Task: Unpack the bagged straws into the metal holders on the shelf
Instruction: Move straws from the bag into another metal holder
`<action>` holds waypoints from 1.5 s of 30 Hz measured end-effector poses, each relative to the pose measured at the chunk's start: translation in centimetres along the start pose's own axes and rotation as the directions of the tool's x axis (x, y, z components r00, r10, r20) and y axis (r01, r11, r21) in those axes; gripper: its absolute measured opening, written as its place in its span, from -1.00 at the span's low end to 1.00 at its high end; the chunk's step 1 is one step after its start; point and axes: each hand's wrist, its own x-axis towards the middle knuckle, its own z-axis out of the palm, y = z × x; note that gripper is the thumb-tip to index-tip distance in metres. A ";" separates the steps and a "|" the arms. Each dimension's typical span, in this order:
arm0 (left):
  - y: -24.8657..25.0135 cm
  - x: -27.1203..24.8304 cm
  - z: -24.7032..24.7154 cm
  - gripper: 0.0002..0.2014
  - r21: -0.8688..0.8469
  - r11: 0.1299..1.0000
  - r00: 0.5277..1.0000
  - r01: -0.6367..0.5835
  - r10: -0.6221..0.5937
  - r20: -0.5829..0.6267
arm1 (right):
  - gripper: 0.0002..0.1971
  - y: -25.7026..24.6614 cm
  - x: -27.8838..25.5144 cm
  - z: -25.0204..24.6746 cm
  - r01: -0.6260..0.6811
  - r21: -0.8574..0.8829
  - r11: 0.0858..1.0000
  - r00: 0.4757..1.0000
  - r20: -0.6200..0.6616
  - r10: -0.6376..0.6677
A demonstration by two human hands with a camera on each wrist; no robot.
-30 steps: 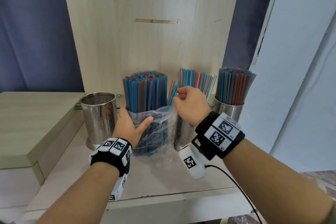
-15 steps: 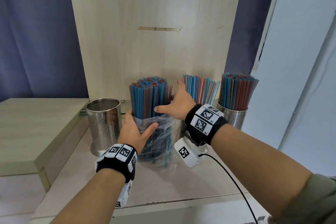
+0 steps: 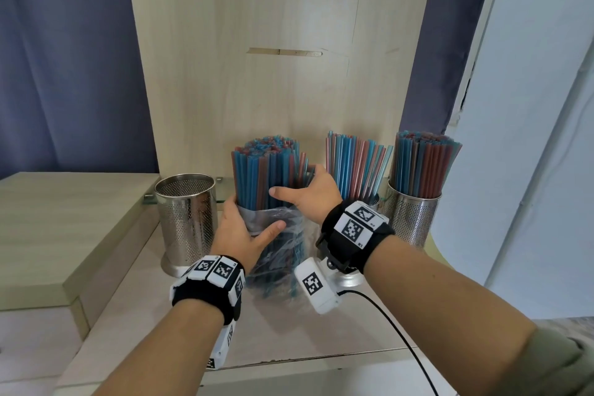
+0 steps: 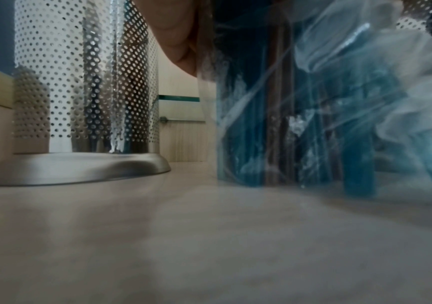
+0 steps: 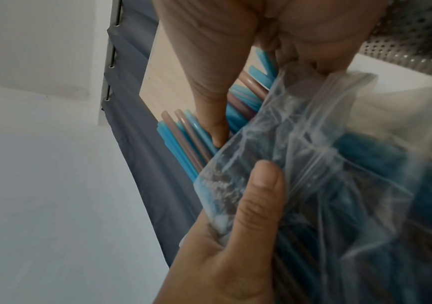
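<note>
A bundle of blue and reddish straws (image 3: pixel 266 170) stands upright on the shelf (image 3: pixel 180 325), its lower half inside a clear plastic bag (image 3: pixel 286 254). My left hand (image 3: pixel 236 231) grips the bag round the bundle, thumb across the front. My right hand (image 3: pixel 308 193) wraps round the bare straws just above the bag's rim, thumb in front and fingers behind. In the right wrist view a finger of the right hand (image 5: pixel 209 92) lies on the straws (image 5: pixel 183 139) and the left thumb (image 5: pixel 259 191) presses the bag (image 5: pixel 339 164). An empty perforated metal holder (image 3: pixel 186 219) stands just left of the bundle.
Two more holders hold straws: the right one (image 3: pixel 414 219) in full view, the middle one hidden behind my right wrist with only its straws (image 3: pixel 356 164) showing. A raised wooden step (image 3: pixel 64 219) lies to the left. A wooden back panel (image 3: pixel 289 90) closes the shelf.
My right hand left the middle holder's straws, swung left with fingers spread, and now wraps round the bagged bundle's top. The left hand kept its grip on the bag.
</note>
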 end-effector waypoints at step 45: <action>-0.1 0.1 0.1 0.14 0.028 1.000 1.000 0.013 -0.013 0.028 | -0.76 0.9 0.6 1.4 0.016 0.029 0.999 1.000 0.010 -0.016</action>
